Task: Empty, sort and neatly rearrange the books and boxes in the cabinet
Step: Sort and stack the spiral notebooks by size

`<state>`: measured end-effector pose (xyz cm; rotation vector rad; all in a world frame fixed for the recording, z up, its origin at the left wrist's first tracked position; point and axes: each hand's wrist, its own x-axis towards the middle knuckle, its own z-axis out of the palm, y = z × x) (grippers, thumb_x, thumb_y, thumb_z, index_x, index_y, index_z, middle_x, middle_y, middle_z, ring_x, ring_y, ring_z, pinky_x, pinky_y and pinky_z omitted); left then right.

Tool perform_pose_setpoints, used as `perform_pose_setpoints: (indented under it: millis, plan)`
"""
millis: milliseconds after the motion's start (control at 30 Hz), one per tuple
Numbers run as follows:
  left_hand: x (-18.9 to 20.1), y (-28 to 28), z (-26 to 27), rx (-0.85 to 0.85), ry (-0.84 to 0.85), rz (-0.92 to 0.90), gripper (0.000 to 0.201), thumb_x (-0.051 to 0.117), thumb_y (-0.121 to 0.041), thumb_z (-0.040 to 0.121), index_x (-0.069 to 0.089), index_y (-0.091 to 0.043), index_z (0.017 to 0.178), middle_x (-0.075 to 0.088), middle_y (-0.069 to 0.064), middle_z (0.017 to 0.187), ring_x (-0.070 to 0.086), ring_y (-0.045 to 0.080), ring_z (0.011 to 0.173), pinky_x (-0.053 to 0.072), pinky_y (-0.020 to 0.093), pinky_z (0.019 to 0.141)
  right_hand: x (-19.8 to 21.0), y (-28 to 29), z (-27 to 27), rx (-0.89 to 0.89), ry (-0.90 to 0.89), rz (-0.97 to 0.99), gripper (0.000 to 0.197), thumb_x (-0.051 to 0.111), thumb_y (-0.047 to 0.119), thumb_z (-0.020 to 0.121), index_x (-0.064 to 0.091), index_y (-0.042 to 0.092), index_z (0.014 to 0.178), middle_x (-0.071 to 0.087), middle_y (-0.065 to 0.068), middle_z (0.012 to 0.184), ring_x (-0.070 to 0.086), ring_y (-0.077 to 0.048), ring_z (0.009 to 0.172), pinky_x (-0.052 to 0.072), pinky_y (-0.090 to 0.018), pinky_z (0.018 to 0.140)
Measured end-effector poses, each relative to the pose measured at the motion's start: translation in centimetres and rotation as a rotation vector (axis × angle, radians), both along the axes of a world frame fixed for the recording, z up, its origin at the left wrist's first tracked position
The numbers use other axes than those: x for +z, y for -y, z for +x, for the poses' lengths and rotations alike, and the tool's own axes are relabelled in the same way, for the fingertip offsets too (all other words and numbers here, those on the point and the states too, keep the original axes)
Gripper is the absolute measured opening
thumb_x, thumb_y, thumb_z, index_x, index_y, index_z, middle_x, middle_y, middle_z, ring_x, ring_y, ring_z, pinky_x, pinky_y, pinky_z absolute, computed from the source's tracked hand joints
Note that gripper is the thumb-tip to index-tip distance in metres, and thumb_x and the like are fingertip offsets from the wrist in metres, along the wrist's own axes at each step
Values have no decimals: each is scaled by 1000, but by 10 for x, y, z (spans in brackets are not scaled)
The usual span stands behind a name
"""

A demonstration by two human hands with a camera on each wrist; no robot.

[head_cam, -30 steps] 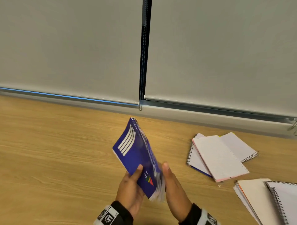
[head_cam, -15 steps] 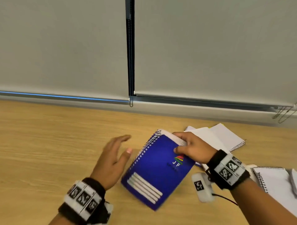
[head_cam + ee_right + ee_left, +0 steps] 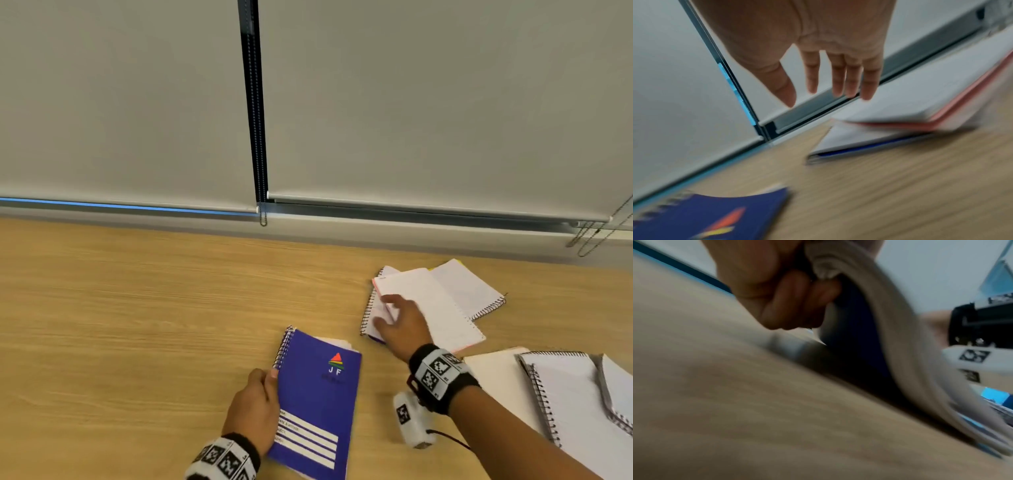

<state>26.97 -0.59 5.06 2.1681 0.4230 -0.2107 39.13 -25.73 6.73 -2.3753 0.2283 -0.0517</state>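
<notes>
Left hand (image 3: 255,407) grips the blue spiral notebook (image 3: 317,397) by its coil edge, fingers (image 3: 797,301) curled under the pages, thumb on top; notebook sits on the wooden table (image 3: 137,325), held edge lifted a bit. Right hand (image 3: 399,323) is spread w/ straight fingers (image 3: 838,78), holding nothing, over the near-left corner of the pink-edged notebook (image 3: 431,308), which tops a small pile of 2 other spiral pads. More white pads (image 3: 568,394) lie at the right edge, apart from the pile
</notes>
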Motion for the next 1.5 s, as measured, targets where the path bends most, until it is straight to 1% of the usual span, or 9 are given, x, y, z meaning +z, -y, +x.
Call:
perform_pose_setpoints:
  millis: [100,200,367,600,933,1100,1267,1400,1500]
  plan:
    - [-1,5,-1,-18,-47,144,32,21,-49,100,39,-22,101,63,-3,75,60,12,67,45,29,59,1,56,10,-290,-113,-286,74,69,37,81,34,22,144,31,-14,148,29,-35,136,31,-47,109]
    - [-2,7,-4,-88,-132,276,25,31,-47,99,30,-27,115,61,-6,96,62,11,83,54,31,76,-6,110,18,-400,-411,-333,92,72,53,75,26,15,144,37,-17,146,37,-36,133,36,-46,106]
    - [21,22,-2,-246,31,502,65,50,-43,92,16,-32,145,29,-5,143,29,15,132,32,32,109,18,134,24,-278,-251,-211,41,66,21,85,62,4,122,62,-17,127,59,-34,113,45,-33,92]
    - [77,70,23,-524,425,191,62,54,-54,90,30,-41,145,19,-18,152,20,4,141,25,26,115,119,80,4,38,-64,199,33,62,5,89,61,4,122,60,-9,61,50,-16,40,42,-24,48]
    - [109,79,9,-551,378,-188,81,48,-66,82,10,-46,151,37,-22,150,33,-2,138,37,34,111,131,-19,-43,180,-441,927,21,56,4,87,70,0,102,52,-9,60,35,-20,53,38,-19,46]
    - [111,58,-3,-591,257,-257,78,52,-57,82,19,-42,151,54,-18,138,48,-7,126,41,26,108,120,-36,-53,145,-475,868,27,60,12,88,64,-9,106,45,-13,60,33,-15,37,43,-20,44]
    - [105,49,-4,-576,183,-270,77,59,-52,82,22,-45,149,53,-22,137,52,-8,121,44,28,107,110,-51,-53,138,-490,767,45,69,28,85,64,-10,108,57,-20,79,56,-33,74,54,-40,69]
    - [110,42,-3,-587,177,-357,65,62,-42,84,31,-57,139,60,-22,129,54,-6,120,46,31,105,113,-60,-58,198,-459,691,50,69,49,82,69,2,98,64,-16,71,61,-33,74,58,-35,61]
    - [109,30,-1,-589,113,-469,65,58,-26,87,35,-39,146,60,-12,133,55,2,123,44,36,107,112,-62,-62,264,-437,677,62,72,58,70,67,3,99,68,-15,74,62,-32,74,57,-32,62]
